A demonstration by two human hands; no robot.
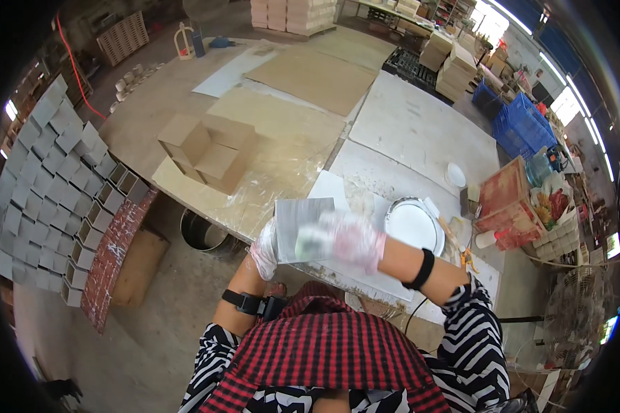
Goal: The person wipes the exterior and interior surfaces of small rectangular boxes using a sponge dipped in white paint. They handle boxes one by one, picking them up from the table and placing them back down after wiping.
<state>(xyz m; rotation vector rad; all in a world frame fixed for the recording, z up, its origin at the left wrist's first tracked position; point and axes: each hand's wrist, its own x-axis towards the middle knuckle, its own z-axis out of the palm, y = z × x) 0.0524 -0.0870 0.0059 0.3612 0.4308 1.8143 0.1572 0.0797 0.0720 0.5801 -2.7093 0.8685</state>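
Note:
A box (304, 208) with a streaky grey face stands at the front edge of the table. My left hand (264, 249), in a thin clear glove smeared with white, grips its left side. Across the grey face lies my right hand (355, 242), gloved the same way and blurred by motion. A pale green and white patch shows at its fingers; the thing they close on is too smeared to name. Just right of that hand sits a round tub of white paint (412, 224), with a brush (434, 208) resting at its rim.
Bare brown boxes (210, 151) stand on the table, left of centre. Many grey boxes (55, 179) are stacked on a red-streaked board (114, 261) at the left. A metal bucket (203, 234) is below the table edge. A white bowl (454, 175), red crate (506, 199) and blue crates (523, 124) are rightward.

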